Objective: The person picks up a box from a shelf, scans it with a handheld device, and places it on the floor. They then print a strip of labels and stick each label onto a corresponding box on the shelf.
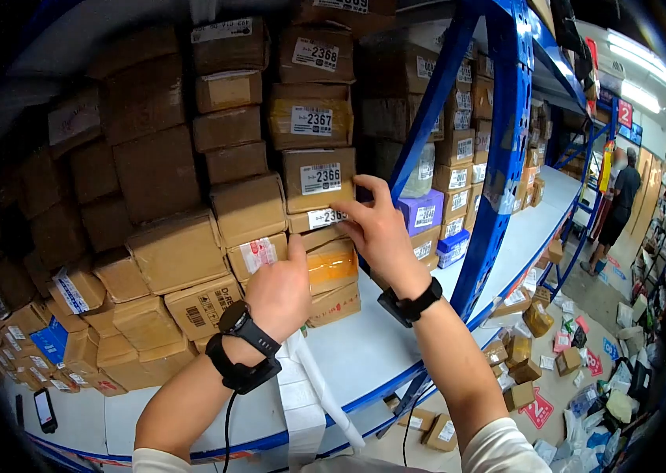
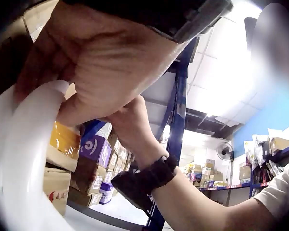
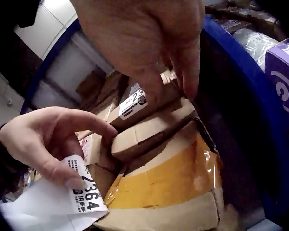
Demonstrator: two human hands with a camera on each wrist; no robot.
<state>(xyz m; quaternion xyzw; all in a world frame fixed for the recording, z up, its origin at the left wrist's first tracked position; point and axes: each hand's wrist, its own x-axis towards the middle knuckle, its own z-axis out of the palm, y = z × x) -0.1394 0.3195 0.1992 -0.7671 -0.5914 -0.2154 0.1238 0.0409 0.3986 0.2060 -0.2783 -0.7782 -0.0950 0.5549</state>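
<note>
While pinching the loose label (image 3: 92, 192) with left fingers (image 3: 58, 171) and touching the labelled box (image 1: 298, 223) with unclenched right fingers (image 3: 189, 72), appears mid-labelling, next needing square alignment.

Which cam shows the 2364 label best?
Right wrist: the 2364 label is in the left hand, number readable. Head shows white strip below that hand, no number; left wrist, a close white curve, no print.

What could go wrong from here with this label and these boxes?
The 2364 label could crease or go on crooked, as it bends under the left hand's pinch. Pressing the orange-taped carton might shift the boxes stacked above it, like 2366. The white strip trails over the shelf and may snag.
</note>
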